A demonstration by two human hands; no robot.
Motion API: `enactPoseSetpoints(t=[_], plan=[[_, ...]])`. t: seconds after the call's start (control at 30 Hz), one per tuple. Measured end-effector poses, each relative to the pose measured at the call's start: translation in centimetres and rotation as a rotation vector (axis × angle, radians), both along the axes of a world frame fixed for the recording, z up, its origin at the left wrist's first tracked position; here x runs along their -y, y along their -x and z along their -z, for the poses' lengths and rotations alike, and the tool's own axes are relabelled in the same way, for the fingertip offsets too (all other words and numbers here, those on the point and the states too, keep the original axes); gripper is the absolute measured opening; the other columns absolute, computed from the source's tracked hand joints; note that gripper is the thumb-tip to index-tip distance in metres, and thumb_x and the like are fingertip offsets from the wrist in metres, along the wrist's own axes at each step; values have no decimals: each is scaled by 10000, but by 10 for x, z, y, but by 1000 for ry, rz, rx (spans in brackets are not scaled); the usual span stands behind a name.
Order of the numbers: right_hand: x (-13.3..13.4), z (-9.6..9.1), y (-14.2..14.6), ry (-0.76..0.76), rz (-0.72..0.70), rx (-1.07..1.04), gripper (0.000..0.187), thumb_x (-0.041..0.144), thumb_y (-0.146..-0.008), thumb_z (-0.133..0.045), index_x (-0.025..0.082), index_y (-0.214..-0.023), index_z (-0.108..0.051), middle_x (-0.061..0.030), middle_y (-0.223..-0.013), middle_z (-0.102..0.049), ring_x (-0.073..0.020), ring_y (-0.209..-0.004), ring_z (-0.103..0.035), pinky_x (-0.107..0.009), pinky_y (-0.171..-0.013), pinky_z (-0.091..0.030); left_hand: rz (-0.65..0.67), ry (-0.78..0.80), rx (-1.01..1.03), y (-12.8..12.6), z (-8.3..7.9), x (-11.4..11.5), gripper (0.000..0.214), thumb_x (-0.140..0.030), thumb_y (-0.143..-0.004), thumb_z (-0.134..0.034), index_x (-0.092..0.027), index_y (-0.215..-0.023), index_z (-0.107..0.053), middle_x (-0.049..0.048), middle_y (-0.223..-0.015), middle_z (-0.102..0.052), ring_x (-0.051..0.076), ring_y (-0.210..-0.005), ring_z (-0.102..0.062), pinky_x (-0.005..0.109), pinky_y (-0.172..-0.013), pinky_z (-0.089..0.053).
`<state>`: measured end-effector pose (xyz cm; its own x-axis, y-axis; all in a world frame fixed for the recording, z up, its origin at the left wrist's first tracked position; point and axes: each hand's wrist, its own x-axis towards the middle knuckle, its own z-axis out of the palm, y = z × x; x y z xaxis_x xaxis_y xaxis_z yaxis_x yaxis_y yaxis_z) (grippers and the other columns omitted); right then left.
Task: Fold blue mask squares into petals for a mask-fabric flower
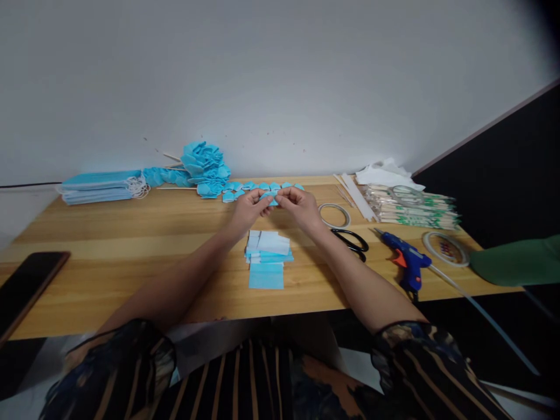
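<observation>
My left hand [251, 209] and my right hand [300, 205] meet over the middle of the table. Between them, thumbs and fingertips pinch a small folded light-blue piece [272, 199] of mask-like fabric, partly covered by the fingers. Just behind lie several folded blue petals [238, 186] in rows. Nearer to me is a stack of cut rectangles [268, 242], white and blue, with one blue rectangle [266, 276] in front. Blue fabric flowers [203, 166] on sticks are heaped to the left of the petals.
Blue face masks [102, 186] are piled at the back left, and a phone [32, 286] lies front left. On the right are a tape roll [334, 216], black-handled scissors [352, 240], a blue glue gun [406, 259], another tape roll [445, 249] and bagged sticks [415, 207].
</observation>
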<state>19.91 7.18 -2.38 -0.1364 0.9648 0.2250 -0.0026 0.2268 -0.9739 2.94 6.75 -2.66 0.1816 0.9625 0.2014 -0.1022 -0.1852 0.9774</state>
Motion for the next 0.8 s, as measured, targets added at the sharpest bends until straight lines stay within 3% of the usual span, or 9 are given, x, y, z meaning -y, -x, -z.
enactPoseSetpoints(t=[0.23,0.37,0.53,0.8], plan=[[2,-6,-4,-34,0,12,396,608,-796,-730,214,-829,-727,-18,-803,-702,-164,-774,-628,-333,-807,-537,-44,47,94,1,1,-4,310,-439,-832,-786,-168,-817,-637,-16,-673,-643,92,-590,-583,222,-576,-453],[3,-6,-3,-28,-24,122,340,550,-835,-686,212,-817,-725,-2,-753,-668,-152,-736,-589,-315,-771,-501,-54,71,104,0,0,-4,319,-437,-819,-796,-169,-823,-623,-29,-670,-630,84,-583,-579,216,-583,-454],[3,-6,-2,-37,-14,203,234,442,-780,-697,209,-763,-680,11,-733,-638,-136,-701,-535,-292,-706,-443,-44,73,62,-2,-2,-1,339,-450,-834,-792,-170,-781,-608,-32,-665,-609,80,-583,-562,219,-598,-455],[3,-6,-3,-21,8,200,294,508,-811,-665,217,-771,-661,17,-703,-599,-144,-693,-539,-306,-722,-470,10,11,31,-1,-3,0,421,-539,-765,-835,-171,-747,-631,-29,-631,-608,90,-583,-552,232,-590,-441]])
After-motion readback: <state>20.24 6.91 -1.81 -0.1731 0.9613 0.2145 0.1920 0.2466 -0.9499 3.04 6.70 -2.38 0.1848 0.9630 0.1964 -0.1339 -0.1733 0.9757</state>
